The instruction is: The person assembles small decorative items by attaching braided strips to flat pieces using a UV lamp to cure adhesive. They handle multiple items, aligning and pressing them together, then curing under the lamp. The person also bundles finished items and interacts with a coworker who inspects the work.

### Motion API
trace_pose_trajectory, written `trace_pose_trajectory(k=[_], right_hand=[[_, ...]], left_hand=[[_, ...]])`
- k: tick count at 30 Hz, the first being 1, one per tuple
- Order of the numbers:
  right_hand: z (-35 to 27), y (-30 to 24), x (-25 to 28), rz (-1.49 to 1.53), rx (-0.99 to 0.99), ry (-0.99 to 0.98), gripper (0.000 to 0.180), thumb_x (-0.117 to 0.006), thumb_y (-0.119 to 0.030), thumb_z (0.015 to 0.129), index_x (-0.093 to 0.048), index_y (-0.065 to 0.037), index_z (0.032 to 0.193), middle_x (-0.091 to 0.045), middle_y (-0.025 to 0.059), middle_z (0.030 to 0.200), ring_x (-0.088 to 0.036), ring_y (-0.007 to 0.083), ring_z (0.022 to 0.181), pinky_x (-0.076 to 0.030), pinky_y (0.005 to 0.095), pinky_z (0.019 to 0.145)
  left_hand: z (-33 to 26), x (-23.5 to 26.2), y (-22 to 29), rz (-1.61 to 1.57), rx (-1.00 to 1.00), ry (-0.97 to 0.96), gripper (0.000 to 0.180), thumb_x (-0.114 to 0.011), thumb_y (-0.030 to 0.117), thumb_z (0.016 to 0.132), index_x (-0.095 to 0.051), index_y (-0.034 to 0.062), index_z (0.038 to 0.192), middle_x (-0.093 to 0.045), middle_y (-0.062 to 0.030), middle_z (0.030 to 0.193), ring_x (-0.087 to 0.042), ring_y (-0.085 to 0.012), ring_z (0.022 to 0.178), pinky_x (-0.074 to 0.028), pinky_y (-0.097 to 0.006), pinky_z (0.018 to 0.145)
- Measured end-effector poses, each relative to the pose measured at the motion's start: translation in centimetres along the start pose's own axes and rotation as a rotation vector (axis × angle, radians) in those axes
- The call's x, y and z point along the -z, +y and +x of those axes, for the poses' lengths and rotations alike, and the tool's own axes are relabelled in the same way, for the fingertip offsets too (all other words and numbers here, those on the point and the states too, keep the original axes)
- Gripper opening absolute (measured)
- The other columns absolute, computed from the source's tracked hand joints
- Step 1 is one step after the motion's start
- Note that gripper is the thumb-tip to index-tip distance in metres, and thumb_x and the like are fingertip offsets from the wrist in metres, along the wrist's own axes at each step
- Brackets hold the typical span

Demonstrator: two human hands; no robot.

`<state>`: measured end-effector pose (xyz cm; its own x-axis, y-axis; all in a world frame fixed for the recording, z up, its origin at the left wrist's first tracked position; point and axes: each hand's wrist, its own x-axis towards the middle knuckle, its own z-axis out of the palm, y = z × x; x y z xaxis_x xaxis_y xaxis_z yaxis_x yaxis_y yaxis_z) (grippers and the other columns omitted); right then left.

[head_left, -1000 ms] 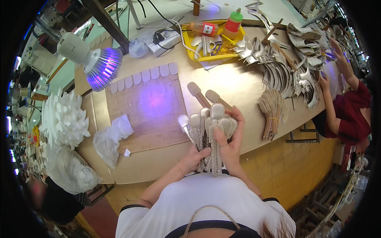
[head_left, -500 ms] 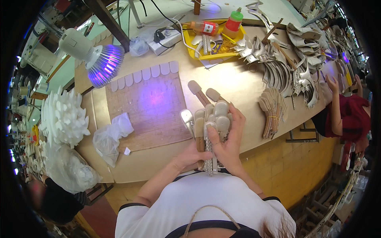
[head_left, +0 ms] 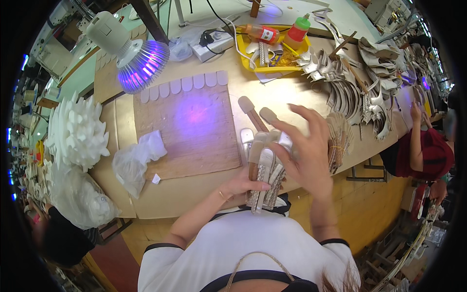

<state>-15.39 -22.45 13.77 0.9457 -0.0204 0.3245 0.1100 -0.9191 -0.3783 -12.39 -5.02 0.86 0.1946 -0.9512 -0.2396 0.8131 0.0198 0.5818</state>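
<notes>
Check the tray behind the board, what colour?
Yellow tray, clearest in the head view.

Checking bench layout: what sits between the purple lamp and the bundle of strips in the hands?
In the head view, a brown board lit purple lies between the lamp and the bundle of strips; a row of pale tabs lines its far edge.

Tan workbench (head_left: pixel 194 194) with wooden board (head_left: pixel 189 131), yellow tray (head_left: pixel 243 61), plastic bag (head_left: pixel 134 163).
</notes>
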Motion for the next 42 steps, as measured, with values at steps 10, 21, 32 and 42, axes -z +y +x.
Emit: trace_pose_trajectory(k=[10, 21, 32, 42], right_hand=[[6.0, 1.2, -2.7, 0.193, 0.377, -0.960, 0.016, -0.071, -0.020, 0.072, -0.071, -0.008, 0.083, -0.060, 0.0085, 0.096, -0.052, 0.0262, 0.103, -0.041, 0.0387, 0.088], [7.2, 1.1, -3.5, 0.181, 0.512, -0.961, 0.013, -0.069, -0.016, 0.074, -0.069, -0.006, 0.083, -0.060, 0.0073, 0.091, -0.055, 0.0256, 0.093, -0.045, 0.0373, 0.080], [9.9, 1.5, -0.4, 0.177, 0.233, -0.635, 0.009, -0.061, -0.009, 0.082, -0.059, -0.003, 0.090, -0.064, 0.0111, 0.075, -0.063, 0.0290, 0.069, -0.048, 0.0379, 0.063], [4.1, 3.3, 2.4, 1.230, 0.046, -0.392, 0.014, -0.068, 0.001, 0.078, -0.059, 0.000, 0.088, -0.062, 0.0108, 0.091, -0.062, 0.0179, 0.084, -0.050, 0.0313, 0.076]], left_hand=[[-1.4, 0.0, -0.5, 0.026, 0.125, -0.059, 0.077, -0.078, 0.010, 0.070, -0.036, 0.0013, 0.134, -0.056, -0.0137, 0.118, -0.058, -0.0246, 0.108, -0.047, -0.040, 0.094], [-1.9, -0.3, 0.2, -0.072, 0.153, -0.119, 0.074, -0.076, 0.014, 0.074, -0.034, 0.0018, 0.134, -0.056, -0.0137, 0.118, -0.058, -0.0242, 0.107, -0.047, -0.038, 0.094], [-2.5, 0.9, -1.0, 0.046, 0.101, -0.085, 0.068, -0.072, 0.012, 0.075, -0.039, -0.0006, 0.133, -0.058, -0.0168, 0.118, -0.059, -0.0287, 0.108, -0.046, -0.041, 0.095], [-2.9, 1.4, -0.6, -0.038, 0.106, 0.019, 0.079, -0.074, 0.014, 0.073, -0.032, 0.0019, 0.139, -0.054, -0.0129, 0.125, -0.056, -0.0268, 0.112, -0.044, -0.042, 0.099]])
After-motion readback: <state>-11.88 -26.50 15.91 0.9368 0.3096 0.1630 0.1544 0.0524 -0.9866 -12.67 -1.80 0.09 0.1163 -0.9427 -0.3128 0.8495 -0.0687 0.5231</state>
